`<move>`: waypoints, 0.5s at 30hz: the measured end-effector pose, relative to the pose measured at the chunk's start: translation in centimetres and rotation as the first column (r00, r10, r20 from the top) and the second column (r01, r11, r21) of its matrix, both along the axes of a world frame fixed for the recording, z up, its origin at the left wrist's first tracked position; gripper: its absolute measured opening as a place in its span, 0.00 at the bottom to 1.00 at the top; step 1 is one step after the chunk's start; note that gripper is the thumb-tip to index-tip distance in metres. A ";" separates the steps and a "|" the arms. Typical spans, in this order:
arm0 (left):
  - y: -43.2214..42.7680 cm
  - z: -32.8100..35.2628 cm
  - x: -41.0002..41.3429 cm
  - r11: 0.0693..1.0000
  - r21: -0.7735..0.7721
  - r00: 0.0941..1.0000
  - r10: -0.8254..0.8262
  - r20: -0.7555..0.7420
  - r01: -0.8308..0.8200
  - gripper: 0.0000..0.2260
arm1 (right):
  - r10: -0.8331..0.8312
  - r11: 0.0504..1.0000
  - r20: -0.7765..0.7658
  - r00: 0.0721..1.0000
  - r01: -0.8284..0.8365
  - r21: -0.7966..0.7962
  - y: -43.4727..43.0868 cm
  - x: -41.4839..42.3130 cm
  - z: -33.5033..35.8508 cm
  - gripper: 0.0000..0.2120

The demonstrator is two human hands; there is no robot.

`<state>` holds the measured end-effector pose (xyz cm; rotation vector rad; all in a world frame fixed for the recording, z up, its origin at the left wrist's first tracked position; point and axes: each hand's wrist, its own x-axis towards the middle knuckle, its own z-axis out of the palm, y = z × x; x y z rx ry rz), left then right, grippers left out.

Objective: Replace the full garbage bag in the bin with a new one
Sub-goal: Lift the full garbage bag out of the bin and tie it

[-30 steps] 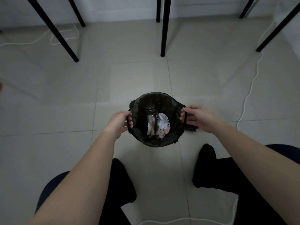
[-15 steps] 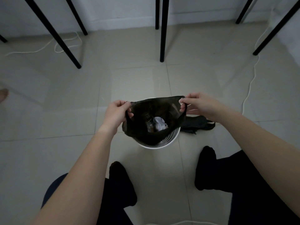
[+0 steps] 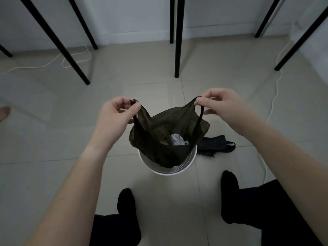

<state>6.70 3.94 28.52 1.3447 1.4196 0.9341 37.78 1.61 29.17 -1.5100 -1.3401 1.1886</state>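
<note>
Thin black plastic bag [image 3: 165,132], centre frame, bottom in the white bin [image 3: 166,172], one handle pinched by left hand [image 3: 115,118], other by right hand [image 3: 223,107]; risk: film tears or handle slips under load, spilling rubbish; spare bag [image 3: 216,146] on floor right of bin.

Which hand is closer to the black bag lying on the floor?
Right. The right hand hovers almost above the flat black plastic bag; the left hand is beyond the round white bin.

The white bin [image 3: 189,161] hides the lower part of the garbage bag [image 3: 150,137].
</note>
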 end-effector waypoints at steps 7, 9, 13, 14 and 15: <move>0.3 1.1 1.1 0.993 0.101 0.998 -0.067 -0.016 0.068 0.13 | 0.026 0.997 -0.220 0.975 -0.010 0.074 1.0 -1.4 0.5 0.09; 0.2 1.3 1.8 0.993 0.087 0.994 -0.083 0.076 0.077 0.17 | 0.011 0.998 -0.319 0.948 0.010 0.063 1.1 -1.8 0.5 0.07; -0.2 1.7 2.9 0.995 0.065 0.983 -0.086 0.161 0.077 0.09 | 0.080 0.996 -0.330 0.941 -0.062 0.064 0.7 -2.1 0.8 0.16; -0.2 1.7 3.0 0.992 0.072 0.979 -0.115 0.170 0.104 0.08 | 0.112 0.993 -0.298 0.948 -0.093 0.074 0.6 -2.1 0.8 0.21; -0.2 1.7 3.0 0.987 0.089 0.973 -0.151 0.174 0.137 0.11 | 0.138 0.989 -0.270 0.953 -0.120 0.082 0.4 -2.1 0.9 0.25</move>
